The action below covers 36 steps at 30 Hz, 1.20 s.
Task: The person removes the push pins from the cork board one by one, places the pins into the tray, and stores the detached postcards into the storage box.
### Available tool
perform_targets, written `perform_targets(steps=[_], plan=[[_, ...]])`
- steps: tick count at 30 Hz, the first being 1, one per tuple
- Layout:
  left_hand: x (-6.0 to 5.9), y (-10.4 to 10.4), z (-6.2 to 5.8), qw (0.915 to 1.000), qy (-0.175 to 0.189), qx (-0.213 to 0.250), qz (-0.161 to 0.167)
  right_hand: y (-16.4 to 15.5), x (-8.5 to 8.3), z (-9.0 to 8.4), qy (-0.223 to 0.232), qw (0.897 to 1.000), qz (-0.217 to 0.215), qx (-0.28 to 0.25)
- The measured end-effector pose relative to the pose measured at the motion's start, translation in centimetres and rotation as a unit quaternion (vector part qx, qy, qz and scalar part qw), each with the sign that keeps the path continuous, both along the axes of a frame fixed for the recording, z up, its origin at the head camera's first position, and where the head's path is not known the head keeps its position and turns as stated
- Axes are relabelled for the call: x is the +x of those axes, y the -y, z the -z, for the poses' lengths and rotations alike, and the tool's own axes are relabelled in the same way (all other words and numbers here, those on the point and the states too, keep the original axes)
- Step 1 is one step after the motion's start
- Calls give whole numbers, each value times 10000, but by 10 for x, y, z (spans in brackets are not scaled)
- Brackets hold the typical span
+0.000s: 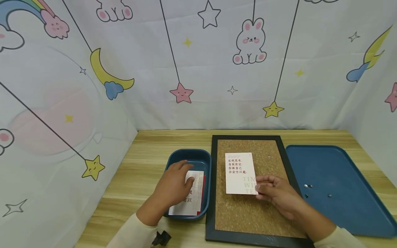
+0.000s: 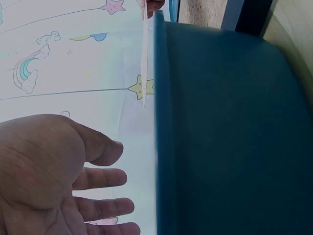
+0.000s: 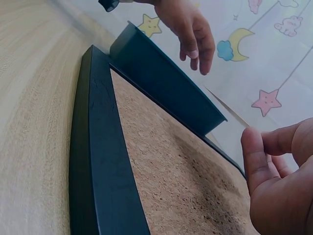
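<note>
Wooden table (image 1: 145,165), blue tray (image 1: 335,172), pins (image 1: 307,186)

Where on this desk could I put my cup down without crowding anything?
Bare wood lies left of the small bin, and in a strip behind the cork board up to the curtain. The big tray is mostly bare apart from a few pins. The middle is crowded: both hands, cards, board.

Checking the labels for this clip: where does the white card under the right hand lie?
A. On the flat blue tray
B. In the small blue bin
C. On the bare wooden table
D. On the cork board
D: the head view shows the white card flat on the cork board, the right hand at its lower corner.
</note>
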<state>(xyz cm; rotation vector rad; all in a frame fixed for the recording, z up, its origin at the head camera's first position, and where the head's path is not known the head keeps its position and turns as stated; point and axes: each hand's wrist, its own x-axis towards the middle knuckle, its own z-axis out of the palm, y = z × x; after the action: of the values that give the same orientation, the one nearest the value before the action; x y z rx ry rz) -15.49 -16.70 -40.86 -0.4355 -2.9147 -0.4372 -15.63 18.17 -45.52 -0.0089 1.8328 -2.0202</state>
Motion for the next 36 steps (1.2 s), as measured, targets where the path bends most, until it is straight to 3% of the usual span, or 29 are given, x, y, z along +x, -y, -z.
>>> perform_targets(steps=[11,36], plan=[[-1,7,2,9995,134,-17,-285,5,0,1,9,10000,-1,-94],[2,20,5,9985,265,17,-483,25,0,-3,95,9999,-93,-68]])
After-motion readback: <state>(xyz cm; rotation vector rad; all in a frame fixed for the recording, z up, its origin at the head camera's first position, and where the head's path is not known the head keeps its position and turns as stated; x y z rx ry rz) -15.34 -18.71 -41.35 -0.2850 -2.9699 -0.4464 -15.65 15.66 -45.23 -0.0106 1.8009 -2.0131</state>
